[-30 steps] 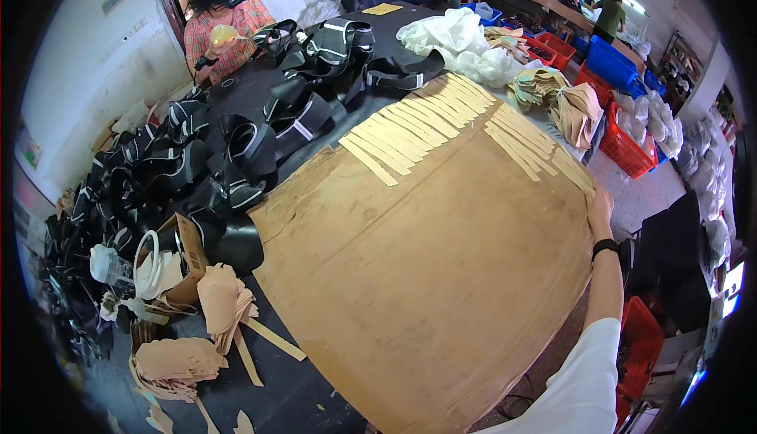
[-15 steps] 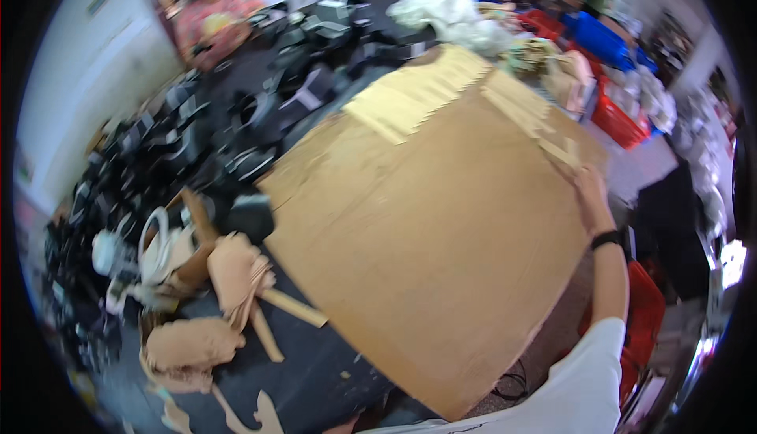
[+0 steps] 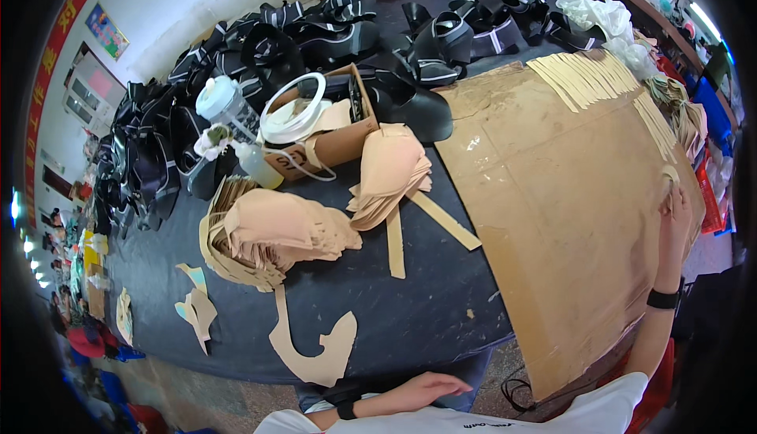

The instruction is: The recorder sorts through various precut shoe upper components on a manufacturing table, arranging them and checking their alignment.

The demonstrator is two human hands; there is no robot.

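Observation:
My right hand [image 3: 674,207] is over the right edge of a large brown cardboard sheet [image 3: 552,237]. Its fingers are closed on the end of a pale beige strip [image 3: 669,174]. Further up the board, beige strips [image 3: 653,125] lie in a line, next to a wider row of cream strips [image 3: 583,79]. My left hand [image 3: 426,389] rests low in front of my body, fingers stretched out and holding nothing. Left of the board, stacks of beige cut pieces [image 3: 272,225] and cup-shaped pieces [image 3: 390,167] lie on the dark table [image 3: 426,308].
A cardboard box [image 3: 335,146] holds a white ring-shaped roll [image 3: 296,115], beside bottles [image 3: 225,103]. Black pieces with grey trim [image 3: 276,48] are heaped along the back and left. Beige scraps [image 3: 319,351] lie near the front edge. Red crates [image 3: 710,197] stand right of the board.
The view has swung left, so things sit further right in the picture. My left hand has come into view at the bottom. My right hand is still at the board's right edge by the strips.

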